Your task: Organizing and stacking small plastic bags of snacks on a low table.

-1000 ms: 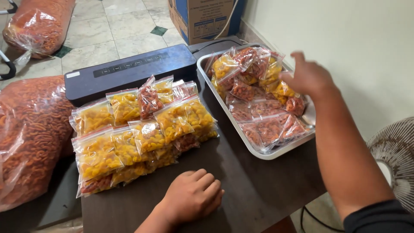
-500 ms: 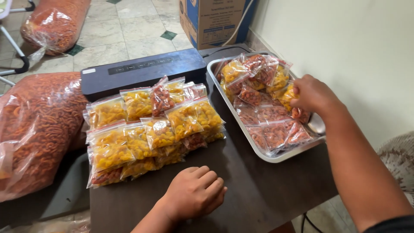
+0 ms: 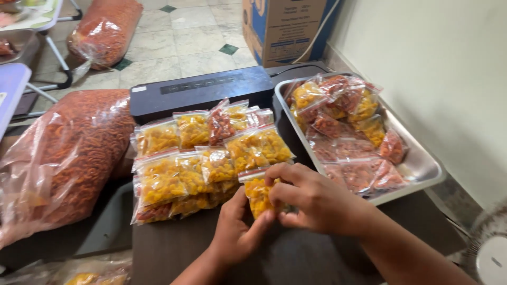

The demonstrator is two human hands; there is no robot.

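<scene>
Pale wall (image 3: 438,79) rt, tiled floor (image 3: 174,42) w/ green insets.

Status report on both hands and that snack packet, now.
Left hand and right hand both gripping one small yellow snack packet over the dark table. Packet stack directly ahead, metal tray to the right.

Both hands (image 3: 285,211) pinch yellow snack packet (image 3: 259,194) beside packet stack (image 3: 206,158).

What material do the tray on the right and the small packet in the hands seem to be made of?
The tray looks like bare metal, probably stainless steel: grey, shiny, with a rolled rim. The small packet held by the left hand and the right hand seems to be thin clear plastic: glossy, and the yellow snack shows through.
</scene>
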